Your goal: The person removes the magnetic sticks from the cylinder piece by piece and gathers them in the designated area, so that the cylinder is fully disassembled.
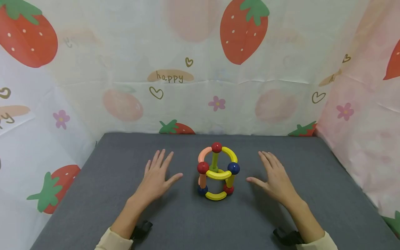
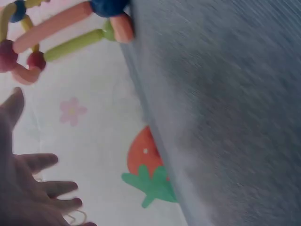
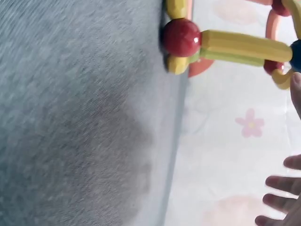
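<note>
A small frame built of toy balls and rods stands upright on the grey table, midway between the hands. Its upper ring has two red balls and a blue ball joined by curved yellow and orange pieces. Upright rods link it to a similar lower ring with a green ball at the back. My left hand hovers to the left of the frame, fingers spread and thumb toward it. On the other side my right hand mirrors it, fingers straight, apart from the frame. Both hands hold nothing.
Grey cloth covers the table. Behind it and along both sides hangs a pale curtain printed with strawberries, flowers and hearts. Black straps sit at the wrists, below cream sleeves.
</note>
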